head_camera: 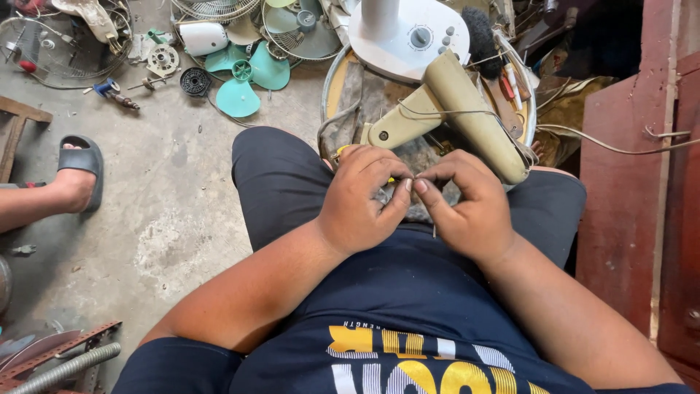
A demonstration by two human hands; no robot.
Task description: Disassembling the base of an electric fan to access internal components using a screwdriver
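Observation:
My left hand [361,197] and my right hand [467,201] meet fingertip to fingertip over my lap, pinching a thin wire [413,179] between thumbs and forefingers. A short bit of it pokes down below my right hand. Just beyond my hands lies a beige fan neck piece [467,109] with thin wires draped over it. It leans against a white fan base [405,36] with a knob and buttons. Both rest in a round metal basin [329,80] in front of my knees.
Teal fan blades [248,76], wire fan guards [51,44] and small motor parts litter the concrete floor at the top left. Another person's foot in a grey sandal [76,175] is at the left. A red wooden door [642,182] stands at the right.

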